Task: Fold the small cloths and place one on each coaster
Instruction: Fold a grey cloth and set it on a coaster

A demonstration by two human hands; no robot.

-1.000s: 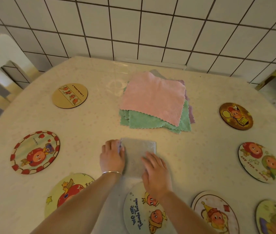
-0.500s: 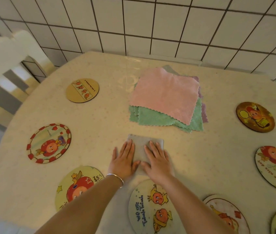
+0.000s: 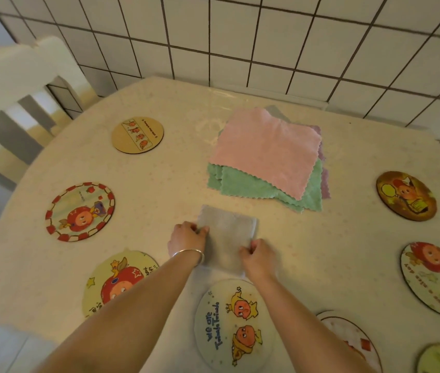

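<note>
Both forearms reach in from the bottom edge, converging on a folded grey cloth (image 3: pixel 227 239) lying on the bench (image 3: pixel 348 251) just beyond the nearest coaster (image 3: pixel 233 325).

Left hand (image 3: pixel 188 238): knuckles up, fingers curled, pinching the cloth's left edge near its far corner. Silver bangle (image 3: pixel 189 254) at the wrist.

Right hand (image 3: pixel 258 255): fingers curled under, gripping the cloth's right edge lower down. Fingertips of both hands hidden under the knuckles; how much fabric each holds is unclear.

Cloth appears as a narrow rectangle, its near end touching or overlapping the nearest coaster's rim; cannot tell which, as the wrists cover it.

Cloth stack (image 3: pixel 267 160) sits farther back, apart from the grey one: pink on top, green beneath, purple and grey edges peeking out at the right and back. Count uncertain.

Coasters ring the bench: tan one (image 3: pixel 137 134) far left, red-bordered one (image 3: pixel 80 211), apple-print one (image 3: pixel 118 281) partly behind the left forearm, brown one (image 3: pixel 406 195) on the right, another (image 3: pixel 436 279) cut by the right edge. Two more at bottom right, clipped and blurred.

White chair (image 3: pixel 12 84) upper left, soft-focus.
</note>
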